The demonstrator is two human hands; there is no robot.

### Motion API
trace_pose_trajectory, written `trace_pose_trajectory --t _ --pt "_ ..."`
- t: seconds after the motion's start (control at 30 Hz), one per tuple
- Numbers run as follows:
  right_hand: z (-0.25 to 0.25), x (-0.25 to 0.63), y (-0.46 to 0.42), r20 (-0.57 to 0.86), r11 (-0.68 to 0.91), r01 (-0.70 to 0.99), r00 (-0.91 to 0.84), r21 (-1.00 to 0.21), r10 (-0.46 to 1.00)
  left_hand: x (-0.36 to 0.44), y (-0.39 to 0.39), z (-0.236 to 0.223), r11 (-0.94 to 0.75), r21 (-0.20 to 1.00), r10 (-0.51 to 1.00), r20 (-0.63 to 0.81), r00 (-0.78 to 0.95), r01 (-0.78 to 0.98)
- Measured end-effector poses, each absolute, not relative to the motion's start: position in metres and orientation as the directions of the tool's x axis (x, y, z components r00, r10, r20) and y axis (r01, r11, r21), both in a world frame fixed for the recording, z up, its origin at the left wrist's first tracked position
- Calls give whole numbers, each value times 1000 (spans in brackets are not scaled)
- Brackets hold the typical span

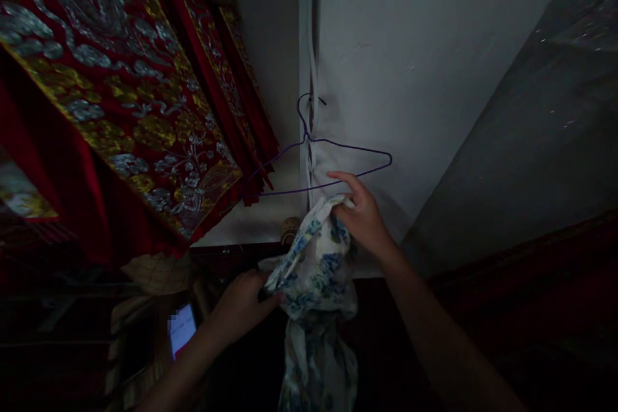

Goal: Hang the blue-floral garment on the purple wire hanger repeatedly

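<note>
A white cloth with blue and green flowers [318,277], perhaps a garment, hangs bunched between my two hands. My right hand [360,212] pinches its upper edge, with the index finger stretched toward the hanger. Lower down on the other side, my left hand [248,299] grips the cloth's left edge; its fingertips are partly hidden in the folds. Just above the cloth, a purple wire hanger [347,143] hangs by its hook on the wall, with nothing on it. The cloth's lower part drops out of view at the bottom.
Red embroidered drapery [145,116] with gold and silver patterns hangs at the left. White cables [311,26] run down the wall [410,64]. A lit phone [182,329] lies at the lower left, near a checked cloth [159,272]. A round, holed object [290,230] sits behind the flowered cloth.
</note>
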State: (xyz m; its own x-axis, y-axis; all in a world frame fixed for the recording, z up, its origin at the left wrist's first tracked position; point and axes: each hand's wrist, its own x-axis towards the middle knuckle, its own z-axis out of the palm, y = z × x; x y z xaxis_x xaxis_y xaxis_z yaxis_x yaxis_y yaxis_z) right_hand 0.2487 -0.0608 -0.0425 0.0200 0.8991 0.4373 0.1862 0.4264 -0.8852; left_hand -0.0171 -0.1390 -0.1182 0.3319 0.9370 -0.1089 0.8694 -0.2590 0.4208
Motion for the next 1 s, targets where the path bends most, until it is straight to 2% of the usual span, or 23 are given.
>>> trace_pose_trajectory --t 0.1,0.2,0.3,0.4,0.47,0.57,0.67,0.73,0.83,0.93,1.0 --pt "-67 250 -16 397 413 271 -113 -869 911 -23 -139 -97 -251 443 955 -31 294 861" --pt "-86 266 5 344 385 411 -174 -826 923 -33 -138 -82 -225 453 945 -115 307 863" --pt "-83 288 -3 401 461 526 -231 -714 886 -45 -132 -82 -188 265 930 -260 258 946" --pt "-65 301 -20 407 499 578 -292 -646 865 -54 -116 -90 -216 147 933 -261 249 965" --pt "-55 304 -27 395 508 575 -321 -641 861 -57 -99 -89 -200 113 962 -167 217 973" --pt "-50 307 -28 386 527 537 -360 -659 849 -55 -72 -73 -229 142 971 103 216 963" --pt "-52 307 -24 379 522 484 -368 -702 849 -49 -53 -47 -459 241 861 357 362 855" --pt "-53 306 -22 377 521 468 -370 -714 849 -46 -46 -34 -579 285 785 449 428 764" --pt "-48 305 -22 376 525 517 -370 -676 849 -50 -47 -29 -577 305 781 477 403 758" --pt "-37 308 -21 344 507 587 -374 -632 861 -60 -58 -32 -513 287 821 439 364 809" --pt "-31 310 -19 313 489 605 -379 -628 871 -67 -69 -32 -524 303 830 390 398 796"
